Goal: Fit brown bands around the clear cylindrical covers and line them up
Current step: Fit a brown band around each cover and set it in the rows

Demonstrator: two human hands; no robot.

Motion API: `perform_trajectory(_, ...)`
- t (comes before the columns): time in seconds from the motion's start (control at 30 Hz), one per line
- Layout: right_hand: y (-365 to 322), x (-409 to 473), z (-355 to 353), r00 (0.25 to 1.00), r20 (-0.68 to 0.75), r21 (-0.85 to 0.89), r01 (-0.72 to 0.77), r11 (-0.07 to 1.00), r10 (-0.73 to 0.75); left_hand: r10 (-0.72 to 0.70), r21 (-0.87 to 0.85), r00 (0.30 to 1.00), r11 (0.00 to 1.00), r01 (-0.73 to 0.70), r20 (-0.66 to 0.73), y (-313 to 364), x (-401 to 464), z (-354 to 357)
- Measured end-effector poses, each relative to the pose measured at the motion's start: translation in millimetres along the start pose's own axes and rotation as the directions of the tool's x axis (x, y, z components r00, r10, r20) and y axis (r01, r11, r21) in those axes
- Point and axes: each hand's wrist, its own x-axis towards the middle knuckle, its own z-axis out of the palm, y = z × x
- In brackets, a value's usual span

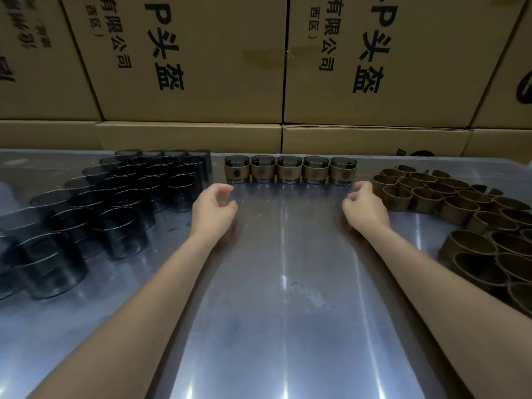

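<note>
Head view: five banded covers (288, 169) lined up at desk (288, 283) far edge. Left grip (211, 207) and right grip (365, 207) loosely curled, holding nothing. Bare covers (115, 203) crowd left edge, bands (460, 205) right edge; most left undone.

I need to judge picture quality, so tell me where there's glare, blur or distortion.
Head view: bright streaks of glare run down the metal table; wide-angle distortion bows the cardboard boxes and the table's far edge; the bare clear covers at left look dark and soft; the banded row stays fairly sharp.
</note>
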Motion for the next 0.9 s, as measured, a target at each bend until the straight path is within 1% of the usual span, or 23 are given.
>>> perform_trajectory(0.07, -0.4, -23.5, -4.5, 0.998, 0.03, -0.052, 0.06, 0.997, -0.059, 0.007, 0.005, 1.0, 1.0, -0.007, 0.028, 5.1, -23.9, -10.5)
perform_trajectory(0.13, 0.3, -46.8, -8.3, 0.989, 0.049, -0.138, 0.144, 0.98, -0.139, 0.04, 0.045, 0.997, 0.998, -0.042, 0.062, 11.0, -48.8, -21.5)
perform_trajectory(0.23, 2.5, -79.8, -11.4, 0.956, 0.083, -0.254, 0.294, 0.922, -0.282, 0.151, 0.135, 0.98, 0.977, -0.168, 0.13, 16.3, -89.3, -42.3)
perform_trajectory(0.27, 3.4, -89.4, -12.5, 0.946, 0.092, -0.269, 0.326, 0.907, -0.312, 0.214, 0.207, 0.967, 0.949, -0.24, 0.138, 16.3, -101.6, -51.1)
perform_trajectory(0.3, 4.7, -97.8, -13.6, 0.938, 0.099, -0.275, 0.347, 0.897, -0.333, 0.292, 0.304, 0.947, 0.897, -0.32, 0.135, 15.8, -111.5, -60.2)
perform_trajectory(0.33, 5.9, -104.5, -14.5, 0.932, 0.104, -0.276, 0.363, 0.89, -0.348, 0.367, 0.409, 0.92, 0.825, -0.389, 0.136, 14.9, -118.1, -68.6)
perform_trajectory(0.37, 6.7, -109.3, -15.2, 0.928, 0.11, -0.275, 0.374, 0.886, -0.357, 0.423, 0.505, 0.896, 0.749, -0.43, 0.136, 14.1, -119.5, -75.3)
perform_trajectory(0.4, 6.9, -112.2, -16.2, 0.926, 0.117, -0.274, 0.378, 0.884, -0.359, 0.437, 0.59, 0.89, 0.687, -0.423, 0.129, 13.8, -117.2, -79.9)
perform_trajectory(0.47, 5.0, -113.3, -18.8, 0.929, 0.124, -0.275, 0.37, 0.887, -0.349, 0.359, 0.735, 0.93, 0.609, -0.299, 0.081, 14.9, -107.4, -84.5)
perform_trajectory(0.53, 3.2, -111.2, -19.6, 0.932, 0.126, -0.281, 0.362, 0.889, -0.339, 0.243, 0.805, 0.97, 0.576, -0.144, -0.001, 12.6, -97.2, -88.2)
perform_trajectory(0.6, 2.8, -108.6, -19.7, 0.935, 0.129, -0.28, 0.355, 0.892, -0.332, 0.169, 0.835, 0.984, 0.548, -0.039, -0.064, 3.8, -91.0, -93.3)
perform_trajectory(0.7, 2.9, -105.8, -19.3, 0.937, 0.136, -0.283, 0.348, 0.894, -0.322, 0.13, 0.83, 0.984, 0.557, 0.033, -0.126, -6.2, -88.3, -102.9)
perform_trajectory(0.77, 3.1, -105.0, -18.5, 0.936, 0.139, -0.286, 0.35, 0.892, -0.323, 0.138, 0.811, 0.983, 0.585, 0.017, -0.12, -6.5, -86.7, -103.6)
perform_trajectory(0.83, 2.6, -105.7, -17.8, 0.935, 0.144, -0.297, 0.354, 0.887, -0.324, 0.149, 0.768, 0.986, 0.639, -0.043, -0.069, -2.6, -87.2, -97.5)
perform_trajectory(0.9, 1.9, -106.8, -17.8, 0.93, 0.143, -0.316, 0.367, 0.875, -0.339, 0.203, 0.676, 0.978, 0.716, -0.176, 0.039, 4.4, -90.8, -85.5)
